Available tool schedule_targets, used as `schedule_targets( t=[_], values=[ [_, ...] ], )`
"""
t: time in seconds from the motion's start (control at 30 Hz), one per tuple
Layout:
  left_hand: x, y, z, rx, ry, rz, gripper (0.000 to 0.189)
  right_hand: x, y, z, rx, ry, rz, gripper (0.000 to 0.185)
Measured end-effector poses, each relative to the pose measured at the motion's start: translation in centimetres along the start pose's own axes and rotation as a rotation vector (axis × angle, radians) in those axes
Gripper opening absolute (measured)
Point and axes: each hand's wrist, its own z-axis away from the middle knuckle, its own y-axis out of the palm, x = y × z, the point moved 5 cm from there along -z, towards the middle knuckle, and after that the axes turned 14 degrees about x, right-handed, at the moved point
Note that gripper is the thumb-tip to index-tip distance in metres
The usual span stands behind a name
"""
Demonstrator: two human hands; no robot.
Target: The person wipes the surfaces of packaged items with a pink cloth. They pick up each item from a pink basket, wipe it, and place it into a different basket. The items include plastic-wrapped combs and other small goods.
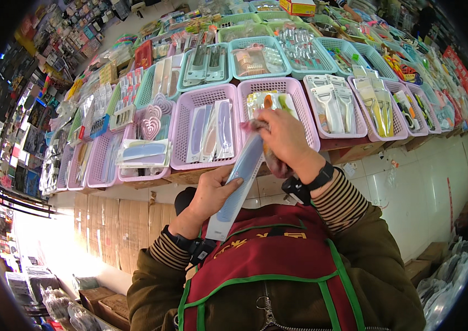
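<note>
A packaged blue comb (240,178) slants across the middle of the view, its lower end over the red apron. Around its left edge my left hand (213,192) is closed, thumb on top. At the comb's upper end my right hand (285,134) grips a crumpled pinkish-grey cloth (277,164), part of which hangs below the palm. Just beyond, a pink plastic basket (180,124) holds several packaged combs (224,128). The pink basket beside it (310,132), partly behind my right hand, contains yellow and orange packaged items.
Rows of pink, blue and green baskets fill the display table. Packaged peelers (328,103) lie in a basket to the right. Flattened cardboard (114,223) covers floor at the left. Cardboard boxes (114,308) stand lower left, and plastic-wrapped goods (451,277) lower right.
</note>
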Motion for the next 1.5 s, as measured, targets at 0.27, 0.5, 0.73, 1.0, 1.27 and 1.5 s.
schedule_targets(
  t=[0.27, 0.5, 0.73, 1.0, 1.27, 1.5],
  values=[
    [0.5, -0.4, -0.7, 0.01, 0.07, 0.461, 0.025, 0.2, -4.9, 0.6, -0.118, 0.122, -0.177, 0.028],
    [-1.5, 1.0, -1.5, 0.088, 0.122, 0.569, 0.043, 5.1, -4.4, -0.2, -0.152, -0.141, -0.12, 0.02],
    [-0.5, -1.0, -2.6, -0.111, 0.174, 0.759, 0.047, 6.9, 2.0, 1.9, 0.068, -0.176, -0.041, 0.043],
    [3.7, -3.7, -4.8, -0.229, 0.127, 1.095, 0.064, 9.9, 5.0, 3.5, 0.229, -0.476, 0.06, 0.05],
    [5.2, -7.5, -4.1, -0.253, 0.301, 1.424, 0.066, 9.9, 5.2, 7.0, 0.426, -0.643, 0.07, 0.056],
    [3.6, -9.2, -2.9, -0.181, 0.326, 1.312, 0.058, 6.6, 2.8, 5.5, 0.262, -0.316, -0.013, 0.039]
  ],
)
